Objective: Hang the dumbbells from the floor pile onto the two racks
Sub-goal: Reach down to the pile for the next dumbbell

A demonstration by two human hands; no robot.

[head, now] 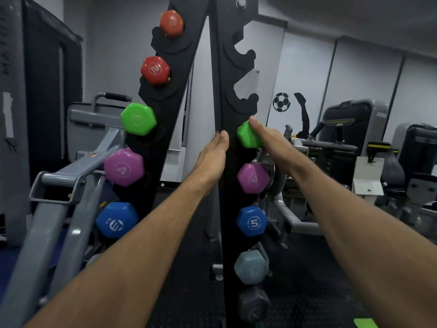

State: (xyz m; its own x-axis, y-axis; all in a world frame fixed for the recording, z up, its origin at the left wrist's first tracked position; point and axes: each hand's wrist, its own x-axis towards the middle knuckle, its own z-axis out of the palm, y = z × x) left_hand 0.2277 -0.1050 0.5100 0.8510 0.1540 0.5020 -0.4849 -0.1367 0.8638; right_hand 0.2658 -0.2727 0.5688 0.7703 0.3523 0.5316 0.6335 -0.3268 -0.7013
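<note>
Two black racks stand before me: the left rack (182,74) and the right rack (236,74). The left one carries an orange dumbbell (171,22), a red one (155,70), a green one (138,118), a purple one (124,167) and a blue one (117,223). My right hand (269,138) grips a green dumbbell (248,136) at a slot of the right rack, above purple (253,178), blue (251,221), grey-blue (251,267) and dark grey (253,304) ones. My left hand (214,152) rests flat against the right rack's edge, fingers together.
The two upper slots (244,55) of the right rack hold nothing. A grey gym machine frame (71,183) stands close on the left. More machines (354,147) fill the right background. The floor is dark rubber matting, with a green object (365,323) at the bottom right.
</note>
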